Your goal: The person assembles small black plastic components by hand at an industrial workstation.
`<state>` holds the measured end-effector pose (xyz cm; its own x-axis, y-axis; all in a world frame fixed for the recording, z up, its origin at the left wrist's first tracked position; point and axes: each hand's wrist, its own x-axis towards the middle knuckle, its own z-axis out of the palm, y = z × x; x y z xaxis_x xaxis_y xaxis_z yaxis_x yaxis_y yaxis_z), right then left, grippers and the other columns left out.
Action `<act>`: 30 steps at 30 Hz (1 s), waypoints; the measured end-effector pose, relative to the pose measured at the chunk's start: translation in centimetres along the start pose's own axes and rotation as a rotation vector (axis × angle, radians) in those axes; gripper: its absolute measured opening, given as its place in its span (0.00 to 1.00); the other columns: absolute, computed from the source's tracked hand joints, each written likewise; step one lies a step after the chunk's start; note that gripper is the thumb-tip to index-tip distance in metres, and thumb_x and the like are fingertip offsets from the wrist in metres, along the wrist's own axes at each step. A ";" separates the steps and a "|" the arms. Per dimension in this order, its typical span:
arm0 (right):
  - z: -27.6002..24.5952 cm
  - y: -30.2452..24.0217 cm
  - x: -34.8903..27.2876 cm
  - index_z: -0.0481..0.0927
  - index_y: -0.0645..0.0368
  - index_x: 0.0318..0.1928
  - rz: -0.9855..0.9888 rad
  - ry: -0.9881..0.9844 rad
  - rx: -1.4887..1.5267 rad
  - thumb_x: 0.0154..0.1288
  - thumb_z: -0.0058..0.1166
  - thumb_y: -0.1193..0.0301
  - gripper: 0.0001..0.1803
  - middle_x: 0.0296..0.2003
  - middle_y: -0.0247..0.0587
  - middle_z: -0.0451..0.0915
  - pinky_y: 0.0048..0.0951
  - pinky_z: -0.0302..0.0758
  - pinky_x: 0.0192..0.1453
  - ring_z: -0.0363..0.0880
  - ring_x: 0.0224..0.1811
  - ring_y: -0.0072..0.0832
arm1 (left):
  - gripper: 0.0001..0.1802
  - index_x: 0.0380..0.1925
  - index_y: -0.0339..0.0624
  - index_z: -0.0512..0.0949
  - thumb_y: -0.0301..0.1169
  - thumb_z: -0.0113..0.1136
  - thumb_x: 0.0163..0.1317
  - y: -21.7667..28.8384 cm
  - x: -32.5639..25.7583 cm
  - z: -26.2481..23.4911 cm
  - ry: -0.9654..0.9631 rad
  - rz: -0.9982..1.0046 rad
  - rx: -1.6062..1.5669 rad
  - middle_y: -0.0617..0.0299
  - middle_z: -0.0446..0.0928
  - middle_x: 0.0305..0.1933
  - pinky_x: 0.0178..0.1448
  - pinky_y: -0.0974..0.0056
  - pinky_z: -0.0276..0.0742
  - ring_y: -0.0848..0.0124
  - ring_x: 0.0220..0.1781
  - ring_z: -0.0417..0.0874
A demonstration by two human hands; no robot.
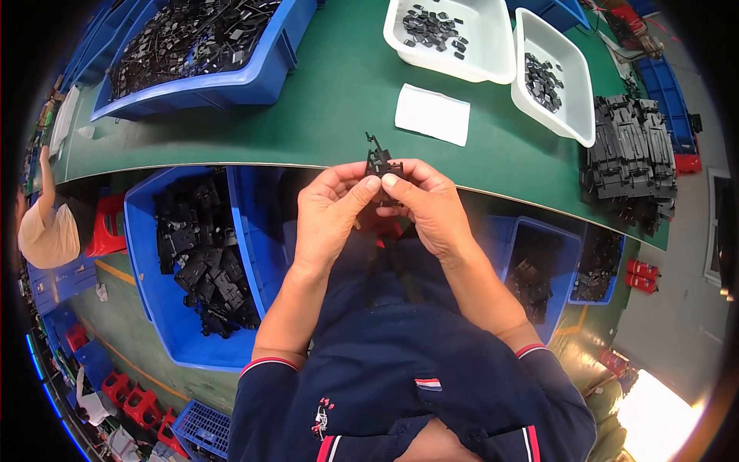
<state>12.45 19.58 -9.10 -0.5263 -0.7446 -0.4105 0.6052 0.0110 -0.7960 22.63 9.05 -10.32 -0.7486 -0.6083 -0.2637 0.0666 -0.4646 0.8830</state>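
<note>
A small black plastic part [379, 159] with a thin upright arm is held at the near edge of the green table. My left hand [335, 204] pinches its left side between thumb and fingers. From the other side, my right hand [426, 202] grips the same part, its thumb tip close to the left one. My fingers cover the part's lower portion. A white sheet of paper [433, 115] lies on the table just beyond my right hand.
A blue bin [265, 91] of black pieces stands far left. Two white trays [493, 65] [573, 119] hold small black pieces. Black parts [631, 154] are stacked at the table's right end. Below the edge are blue bins [138, 231] of black parts. Another person [50, 231] is at far left.
</note>
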 end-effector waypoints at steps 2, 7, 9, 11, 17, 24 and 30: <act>0.0 -0.5 0.0 0.77 0.63 0.43 0.005 -0.016 -0.053 0.62 0.56 0.68 0.13 0.36 0.35 0.79 0.21 0.76 0.37 0.77 0.35 0.19 | 0.13 0.42 0.32 0.75 0.26 0.62 0.58 0.2 0.2 -0.4 -0.011 -0.027 -0.003 0.59 0.80 0.35 0.37 0.73 0.77 0.75 0.35 0.80; -0.4 -0.9 0.1 0.78 0.65 0.42 0.021 -0.046 -0.156 0.61 0.57 0.68 0.13 0.33 0.34 0.79 0.19 0.76 0.33 0.76 0.32 0.17 | 0.10 0.38 0.35 0.76 0.27 0.62 0.57 0.1 0.6 -0.7 -0.049 0.013 -0.029 0.60 0.80 0.33 0.29 0.75 0.73 0.77 0.33 0.80; -0.4 -0.9 -0.1 0.78 0.64 0.42 0.002 -0.066 -0.208 0.61 0.58 0.68 0.14 0.32 0.34 0.79 0.19 0.75 0.32 0.75 0.31 0.16 | 0.09 0.36 0.35 0.76 0.26 0.62 0.57 0.1 0.5 -0.5 -0.030 0.017 -0.009 0.61 0.80 0.32 0.29 0.76 0.72 0.78 0.32 0.79; -0.2 -1.0 -0.3 0.78 0.64 0.42 0.000 -0.058 -0.244 0.60 0.58 0.68 0.14 0.31 0.35 0.79 0.19 0.75 0.31 0.75 0.31 0.16 | 0.08 0.35 0.36 0.76 0.26 0.61 0.56 0.1 0.5 -0.4 -0.012 0.022 0.011 0.62 0.79 0.32 0.29 0.76 0.71 0.79 0.31 0.78; 0.4 -1.6 -0.7 0.78 0.64 0.40 0.057 -0.052 -0.175 0.61 0.58 0.67 0.12 0.30 0.35 0.79 0.19 0.75 0.30 0.76 0.30 0.18 | 0.04 0.32 0.37 0.74 0.25 0.58 0.58 -0.3 0.2 -0.5 0.009 0.192 -0.033 0.64 0.78 0.31 0.34 0.74 0.72 0.80 0.30 0.75; -0.2 -1.2 -0.3 0.77 0.64 0.39 0.073 -0.075 -0.166 0.63 0.56 0.66 0.12 0.29 0.35 0.78 0.18 0.75 0.30 0.77 0.30 0.18 | 0.06 0.35 0.35 0.75 0.27 0.57 0.60 -0.1 -0.2 0.2 0.010 0.105 -0.104 0.62 0.78 0.33 0.37 0.74 0.74 0.79 0.32 0.77; -0.3 -0.4 0.0 0.77 0.64 0.38 -0.031 -0.011 -0.167 0.63 0.56 0.65 0.12 0.29 0.35 0.79 0.18 0.75 0.30 0.77 0.29 0.18 | 0.07 0.38 0.35 0.76 0.27 0.56 0.62 -0.4 -0.2 0.3 0.063 0.148 -0.043 0.62 0.79 0.35 0.41 0.72 0.74 0.78 0.33 0.78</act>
<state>12.04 19.81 -8.86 -0.5357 -0.7537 -0.3808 0.4809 0.0983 -0.8712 22.60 9.52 -10.51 -0.6856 -0.7107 -0.1575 0.2022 -0.3938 0.8967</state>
